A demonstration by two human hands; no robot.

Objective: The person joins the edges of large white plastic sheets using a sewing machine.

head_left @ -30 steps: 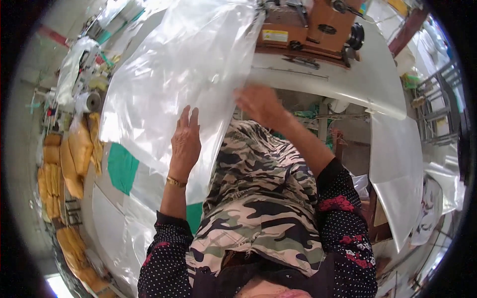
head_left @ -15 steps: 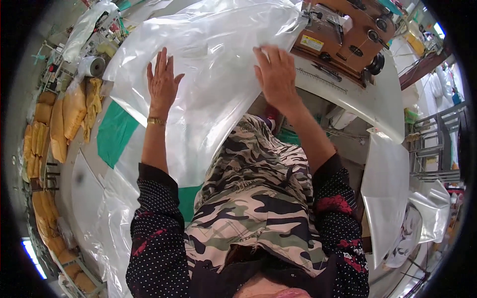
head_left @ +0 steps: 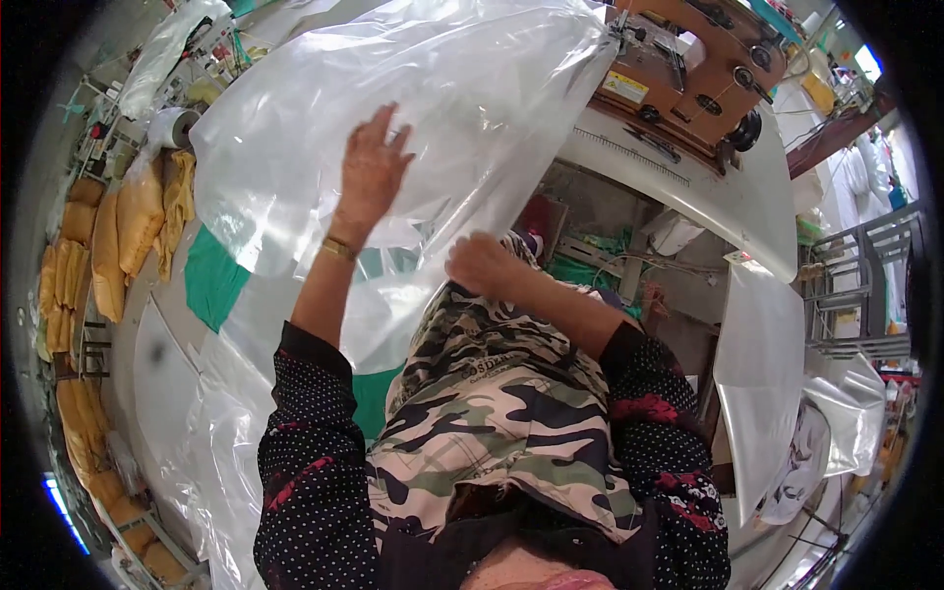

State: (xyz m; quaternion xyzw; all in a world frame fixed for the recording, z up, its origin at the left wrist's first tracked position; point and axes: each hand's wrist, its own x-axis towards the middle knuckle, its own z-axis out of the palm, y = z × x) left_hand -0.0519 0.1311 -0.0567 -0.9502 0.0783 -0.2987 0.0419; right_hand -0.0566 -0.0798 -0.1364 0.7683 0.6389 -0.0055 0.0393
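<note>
A large sheet of clear plastic (head_left: 285, 128) spreads over the white table, its upper right corner reaching the brown sewing machine (head_left: 678, 88). My left hand (head_left: 374, 172), wearing a gold-coloured band on its wrist, is over the middle of the sheet with fingers apart and nothing held. Lower and to the right, my right hand (head_left: 480, 265) has its fingers curled at the sheet's near edge, just above my camouflage apron (head_left: 511, 393). The fingertips are partly hidden, but the edge appears pinched in them.
Green cloth (head_left: 211, 280) shows at the left under the plastic. Dark tools (head_left: 654, 146) lie by the machine along a ruler strip (head_left: 629, 157). Orange-yellow bundles (head_left: 143, 221) line the far left. A grey metal rack (head_left: 865, 285) stands at the right.
My right hand has come down and left from the sheet's right side to its near edge, its fingers now curled. My left hand has shifted right. The sheet's near part has moved and folded.
</note>
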